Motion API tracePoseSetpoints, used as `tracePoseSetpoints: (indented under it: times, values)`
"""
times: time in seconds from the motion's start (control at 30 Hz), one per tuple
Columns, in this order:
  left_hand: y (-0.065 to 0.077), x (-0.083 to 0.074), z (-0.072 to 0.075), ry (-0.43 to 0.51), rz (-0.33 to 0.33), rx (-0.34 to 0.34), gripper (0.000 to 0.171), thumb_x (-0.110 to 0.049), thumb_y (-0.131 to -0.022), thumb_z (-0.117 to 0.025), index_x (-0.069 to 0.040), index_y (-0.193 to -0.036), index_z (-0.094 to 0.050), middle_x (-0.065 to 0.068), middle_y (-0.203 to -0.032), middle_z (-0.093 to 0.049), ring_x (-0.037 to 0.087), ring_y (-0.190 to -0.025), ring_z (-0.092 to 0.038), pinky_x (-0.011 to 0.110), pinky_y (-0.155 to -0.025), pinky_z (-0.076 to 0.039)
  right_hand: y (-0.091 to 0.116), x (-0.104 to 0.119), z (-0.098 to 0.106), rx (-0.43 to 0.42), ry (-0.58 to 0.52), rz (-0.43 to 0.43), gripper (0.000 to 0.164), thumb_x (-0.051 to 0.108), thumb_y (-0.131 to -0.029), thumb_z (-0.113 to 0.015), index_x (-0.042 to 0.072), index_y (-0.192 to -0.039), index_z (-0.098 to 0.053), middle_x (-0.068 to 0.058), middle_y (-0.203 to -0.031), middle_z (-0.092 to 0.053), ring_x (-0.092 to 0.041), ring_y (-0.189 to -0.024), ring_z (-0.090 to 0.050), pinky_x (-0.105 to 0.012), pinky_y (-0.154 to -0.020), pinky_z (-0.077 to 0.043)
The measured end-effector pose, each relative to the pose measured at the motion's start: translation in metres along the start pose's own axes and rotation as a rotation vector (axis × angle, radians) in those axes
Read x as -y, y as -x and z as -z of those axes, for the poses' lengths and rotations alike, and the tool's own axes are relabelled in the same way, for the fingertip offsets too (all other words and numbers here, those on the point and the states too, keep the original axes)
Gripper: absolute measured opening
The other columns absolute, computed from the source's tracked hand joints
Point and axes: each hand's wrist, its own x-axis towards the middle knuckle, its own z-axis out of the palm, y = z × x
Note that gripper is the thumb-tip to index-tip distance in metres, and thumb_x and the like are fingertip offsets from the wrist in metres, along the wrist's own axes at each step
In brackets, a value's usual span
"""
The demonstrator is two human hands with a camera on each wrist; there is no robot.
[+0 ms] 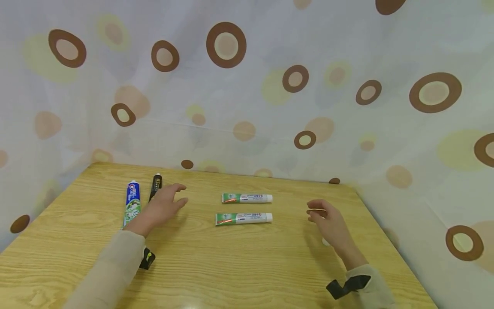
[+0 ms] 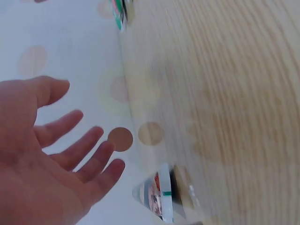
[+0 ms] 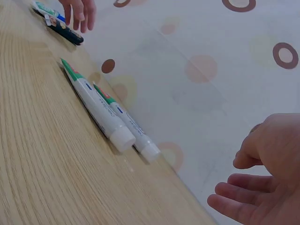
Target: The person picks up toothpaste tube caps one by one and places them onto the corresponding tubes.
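Two white-and-green toothpaste tubes lie one behind the other at mid-table, the far tube (image 1: 247, 198) and the near tube (image 1: 244, 218), their white caps pointing right. To their left, my left hand (image 1: 160, 210) hangs with spread, relaxed fingers, holding nothing. It partly covers a black tube (image 1: 156, 184) and the lower end of a blue-and-green toothpaste tube (image 1: 132, 201). Right of the middle pair, my right hand (image 1: 332, 225) is held with loosely bent fingers and nothing in them. The right wrist view shows this hand (image 3: 260, 173) apart from the near tube's cap (image 3: 123, 139).
The wood-grain table (image 1: 216, 270) meets a spotted cloth (image 1: 262, 98) at its back and sides. A small white round thing (image 1: 326, 242) shows beside my right wrist. Black straps (image 1: 349, 286) are at both cuffs.
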Motion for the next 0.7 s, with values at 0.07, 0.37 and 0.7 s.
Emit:
tracePoseSetpoints:
  times: [0.07,0.37,0.7]
  values:
    - [0.001,0.003,0.003,-0.019,0.032,-0.036,0.049,-0.023,-0.104,-0.051,0.0,-0.147,-0.041,0.028,-0.148,-0.042,0.048,-0.138,-0.036,0.061,-0.109,-0.036,0.003,-0.005,0.008,-0.024,0.018,-0.005,0.028,0.007,-0.104,-0.048,-0.002,-0.129,-0.054,-0.02,-0.132,-0.056,-0.024,-0.115,-0.063,-0.033,-0.091,-0.056]
    - [0.001,0.01,0.006,-0.098,0.141,-0.115,0.052,-0.018,-0.099,-0.051,0.003,-0.146,-0.041,0.036,-0.145,-0.034,0.057,-0.132,-0.031,0.067,-0.106,-0.033,0.018,-0.028,0.036,-0.094,0.08,-0.074,0.029,0.013,-0.105,-0.045,0.0,-0.13,-0.054,-0.02,-0.132,-0.057,0.016,-0.094,-0.055,-0.021,-0.087,-0.054]
    - [-0.003,0.025,-0.002,-0.234,0.131,-0.09,0.051,-0.001,-0.095,-0.049,0.013,-0.143,-0.037,0.048,-0.142,-0.022,0.063,-0.134,-0.017,0.069,-0.107,-0.02,0.031,-0.044,0.043,-0.088,0.168,-0.13,0.03,0.014,-0.103,-0.05,-0.002,-0.127,-0.057,-0.023,-0.125,-0.06,-0.009,-0.095,-0.063,-0.028,-0.077,-0.057]
